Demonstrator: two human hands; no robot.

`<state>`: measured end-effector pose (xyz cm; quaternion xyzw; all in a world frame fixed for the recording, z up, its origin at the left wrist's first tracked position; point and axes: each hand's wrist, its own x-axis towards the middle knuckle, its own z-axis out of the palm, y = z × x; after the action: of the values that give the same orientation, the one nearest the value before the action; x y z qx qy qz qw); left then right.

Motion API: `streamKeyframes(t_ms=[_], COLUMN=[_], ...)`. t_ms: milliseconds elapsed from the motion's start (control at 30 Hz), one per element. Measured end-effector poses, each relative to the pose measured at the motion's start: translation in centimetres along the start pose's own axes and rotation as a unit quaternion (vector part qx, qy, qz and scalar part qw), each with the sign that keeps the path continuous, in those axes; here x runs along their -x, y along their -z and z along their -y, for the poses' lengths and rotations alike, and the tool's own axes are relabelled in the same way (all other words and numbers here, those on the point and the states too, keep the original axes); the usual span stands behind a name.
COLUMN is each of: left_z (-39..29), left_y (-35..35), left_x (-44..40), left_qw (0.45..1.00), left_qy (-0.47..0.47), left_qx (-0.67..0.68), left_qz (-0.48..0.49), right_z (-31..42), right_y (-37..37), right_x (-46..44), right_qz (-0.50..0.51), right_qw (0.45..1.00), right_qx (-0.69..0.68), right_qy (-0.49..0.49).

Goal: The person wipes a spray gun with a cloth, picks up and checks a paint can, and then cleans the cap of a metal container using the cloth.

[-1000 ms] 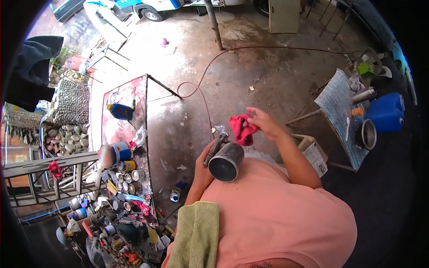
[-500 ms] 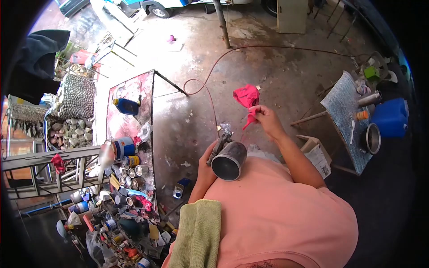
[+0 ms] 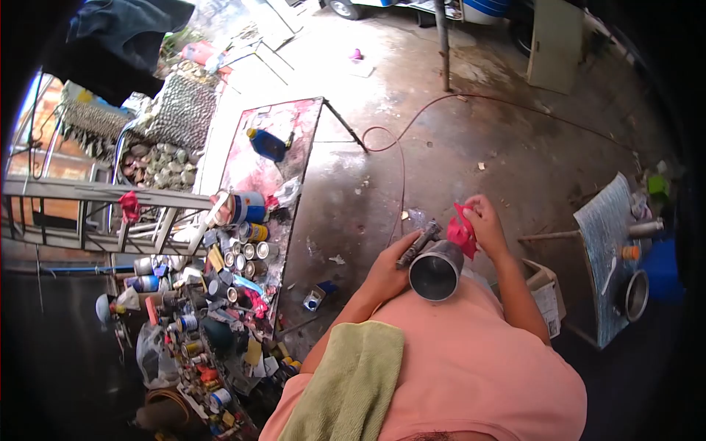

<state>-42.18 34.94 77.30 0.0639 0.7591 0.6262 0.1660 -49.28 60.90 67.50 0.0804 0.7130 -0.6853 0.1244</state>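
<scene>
Red cloth pinched by right hand, just right of cup | gun gripped by left hand, left of cup | cup uncovered; work judged unfinished, remainder unclear.

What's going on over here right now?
A person's left hand holds a round grey metal cup with a dark metal fitting, its open mouth toward the camera. The right hand grips a crumpled red cloth close beside the cup; I can't tell whether they touch. A green towel drapes over their salmon-pink shirt, and a blue plastic bottle is on the red-stained table to the left.
</scene>
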Motion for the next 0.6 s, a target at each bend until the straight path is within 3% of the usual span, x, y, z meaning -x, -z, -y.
streamKeyframes(t_ms=[233,333,433,533,600], left_z=[0.8,0.2,-0.6,-0.5,-0.3], left_y=[-0.2,-0.2,-0.1,0.0,0.0], left_x=[0.6,0.8,1.0,1.1,1.1], left_qw=[1.0,1.0,0.999,0.998,0.998], left_qy=[0.013,-0.001,-0.01,-0.008,-0.007], left_qx=[0.004,0.013,0.039,0.062,0.057], left_qz=[-0.003,-0.012,-0.016,-0.015,-0.016], right_z=[2.3,2.3,2.2,2.6,2.5], right_y=[-1.5,-0.8,-1.6,-2.0,-2.6], right_x=[1.4,0.9,0.8,1.1,1.4], right_qz=[0.06,0.094,0.061,0.055,0.036], right_qw=[0.996,0.995,0.987,0.998,0.998], right_qx=[-0.056,0.004,0.044,0.009,0.024], right_qy=[0.041,-0.019,0.139,0.021,0.038])
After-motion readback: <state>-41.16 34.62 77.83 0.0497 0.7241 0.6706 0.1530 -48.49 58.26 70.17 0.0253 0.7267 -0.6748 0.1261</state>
